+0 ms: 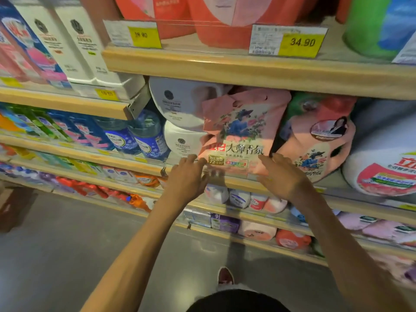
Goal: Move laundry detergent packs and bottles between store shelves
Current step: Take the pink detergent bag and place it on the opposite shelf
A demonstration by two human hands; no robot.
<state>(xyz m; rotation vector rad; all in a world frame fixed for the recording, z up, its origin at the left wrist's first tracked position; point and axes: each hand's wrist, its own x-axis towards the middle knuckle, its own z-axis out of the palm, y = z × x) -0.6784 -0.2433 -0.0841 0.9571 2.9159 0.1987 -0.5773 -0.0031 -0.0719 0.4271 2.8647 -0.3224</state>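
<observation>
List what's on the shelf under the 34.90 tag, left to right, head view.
stacked white bottles → pink floral pack → pink-and-green container → large white bottle with red label

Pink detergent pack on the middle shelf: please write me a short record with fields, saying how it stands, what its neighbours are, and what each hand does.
item: pink detergent pack
state: upright, facing front, between both hands
left neighbour: white bottles, one above the other
right neighbour: pink bottle
left hand: fingers at the pack's lower left corner; whether they hold it is unclear
right hand: fingers fairly straight, on the pack's lower right corner
above: price tag reading 34.90
</observation>
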